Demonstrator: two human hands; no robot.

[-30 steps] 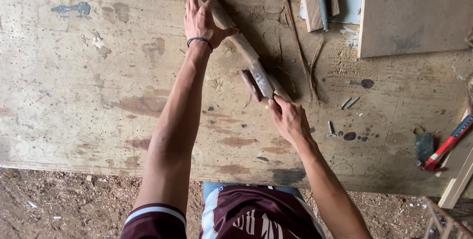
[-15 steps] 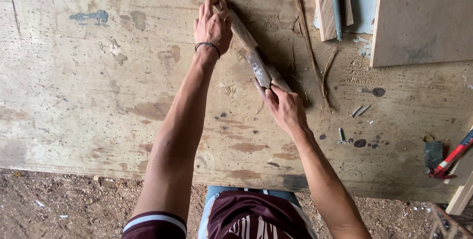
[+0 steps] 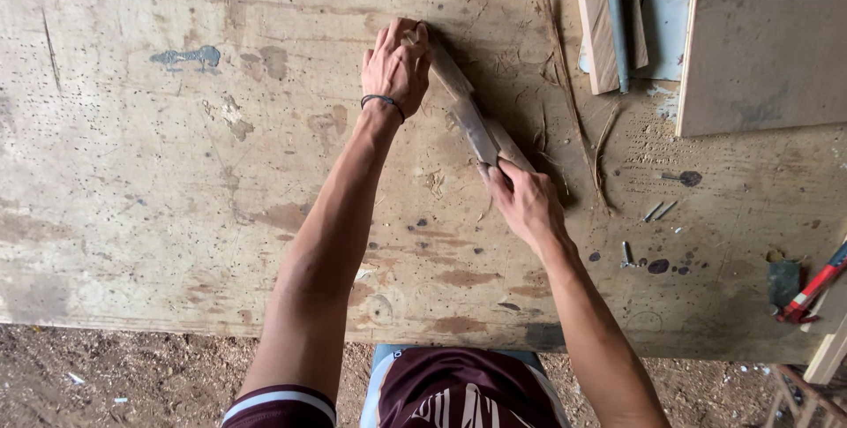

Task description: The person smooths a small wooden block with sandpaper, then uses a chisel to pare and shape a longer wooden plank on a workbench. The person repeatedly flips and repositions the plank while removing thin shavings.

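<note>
From the head camera, looking straight down, the person leans over a worn plywood bench (image 3: 176,216) with both arms stretched forward. The left hand (image 3: 397,66) is furthest out, its fingers (image 3: 394,35) laid nearly flat and close together, curled just over the far end of a narrow strip of wood (image 3: 450,75) that lies slantwise on the board. It looks like a pinning grip rather than a lifting one: the palm bears down so the strip cannot slide. A dark band sits on that wrist.

The right hand (image 3: 527,203) is nearer the body, closed around the near end of a flat metal blade (image 3: 476,128) that rests on the strip, between the two hands. Its fingers (image 3: 494,176) are wrapped tight, and I cannot tell what the handle is like beneath them. The blade lies along the wood, which suggests a shaving or scraping stroke toward the pinned end.

Beyond the right fingers, thin shavings and a long splinter (image 3: 565,93) lie loose. Further right are stacked wooden battens (image 3: 593,22), a plywood panel (image 3: 768,40), a few nails (image 3: 657,210), and a red-handled tool (image 3: 816,287) at the bench edge.
</note>
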